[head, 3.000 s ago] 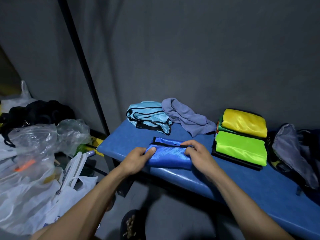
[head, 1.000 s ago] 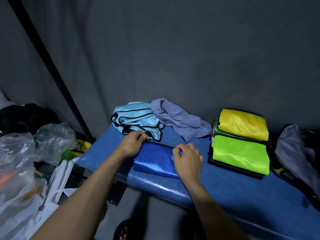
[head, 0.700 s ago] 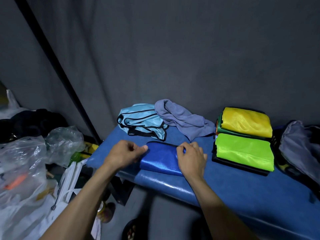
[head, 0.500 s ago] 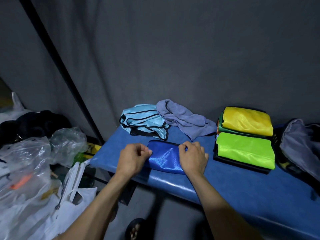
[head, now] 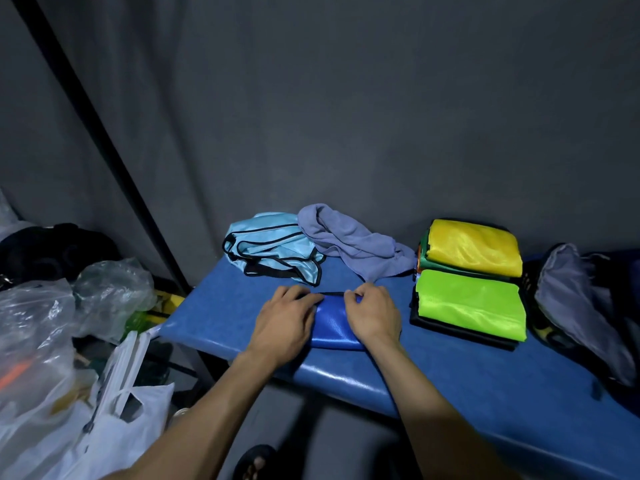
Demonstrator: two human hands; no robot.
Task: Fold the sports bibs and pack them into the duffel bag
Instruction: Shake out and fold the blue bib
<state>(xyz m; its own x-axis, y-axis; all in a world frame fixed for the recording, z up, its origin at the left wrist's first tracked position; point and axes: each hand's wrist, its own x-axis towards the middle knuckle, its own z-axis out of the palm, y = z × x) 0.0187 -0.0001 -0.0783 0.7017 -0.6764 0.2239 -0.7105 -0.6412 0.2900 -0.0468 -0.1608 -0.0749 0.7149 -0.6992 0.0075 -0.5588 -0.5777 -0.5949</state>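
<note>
A folded royal-blue bib (head: 333,327) lies near the front edge of the blue padded bench (head: 467,379). My left hand (head: 284,323) covers its left part and my right hand (head: 372,317) its right part, fingers curled over its far edge, so only a narrow strip shows between them. An unfolded light-blue bib with black trim (head: 273,245) lies behind. To the right sit folded bibs, a lime-green one (head: 471,303) in front and a yellow one (head: 474,245) on a stack behind. The dark duffel bag (head: 585,306) lies at the bench's right end.
A crumpled grey-purple cloth (head: 349,237) lies at the back beside the light-blue bib. Plastic bags (head: 52,341) and a black bag (head: 45,251) crowd the floor to the left. A black pole (head: 104,147) leans along the grey wall. A sandalled foot (head: 254,464) shows below the bench.
Both hands have closed in toward each other over the royal-blue bib, which now looks narrower than a second ago. The camera view shifted slightly.
</note>
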